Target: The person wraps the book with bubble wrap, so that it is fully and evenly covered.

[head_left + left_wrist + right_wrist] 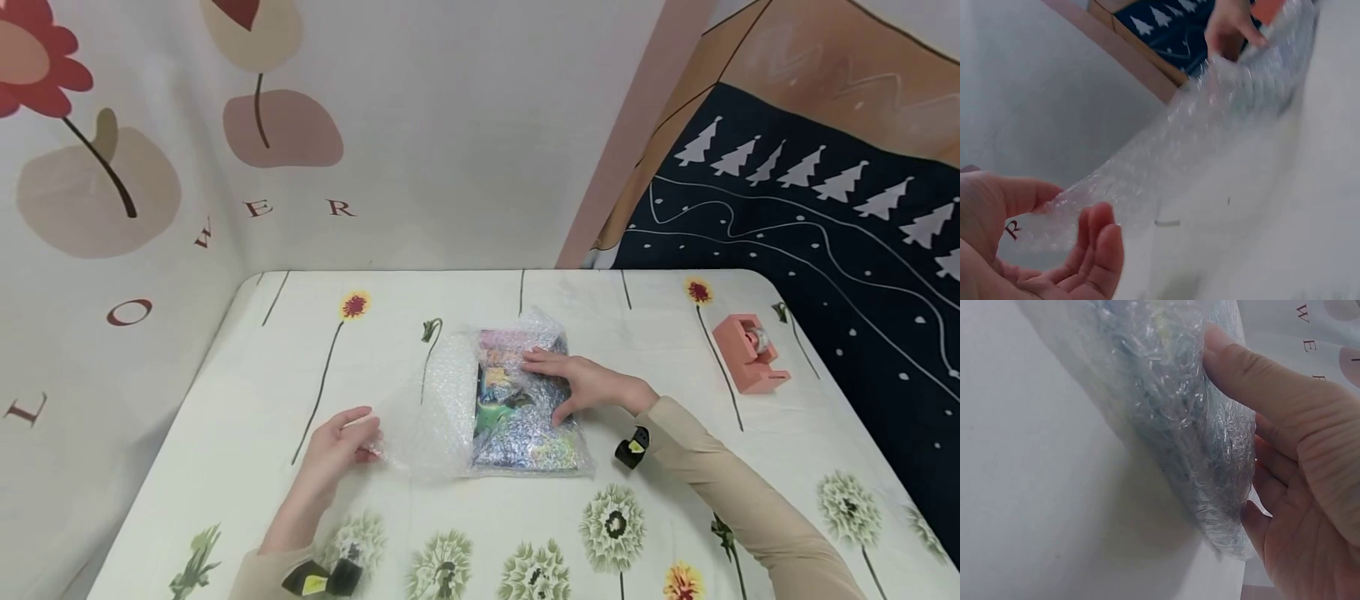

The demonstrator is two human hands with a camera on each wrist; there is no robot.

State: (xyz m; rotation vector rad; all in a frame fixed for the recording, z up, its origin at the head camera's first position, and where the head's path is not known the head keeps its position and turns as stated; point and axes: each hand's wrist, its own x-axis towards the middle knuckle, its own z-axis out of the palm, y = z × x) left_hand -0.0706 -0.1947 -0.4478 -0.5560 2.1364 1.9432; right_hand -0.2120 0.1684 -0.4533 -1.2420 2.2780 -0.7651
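A flat, book-like item with a colourful printed cover [495, 421] lies on the table, inside clear bubble wrap [438, 400]. The wrap's loose part stretches left from it. My left hand [333, 446] pinches that loose end between thumb and fingers; in the left wrist view the sheet [1166, 144] slopes up off the table, away from the hand. On the wrapped item's upper right rests my right hand [588, 385], fingers spread across the top and thumb near its right side. The right wrist view has the thumb and fingertips against the crinkled wrap [1179, 400].
A pink tape dispenser [750, 354] with a roll of clear tape stands at the table's right. The white flower-print cloth [247, 400] covers the tabletop. Printed curtains [450, 167] hang behind and to both sides.
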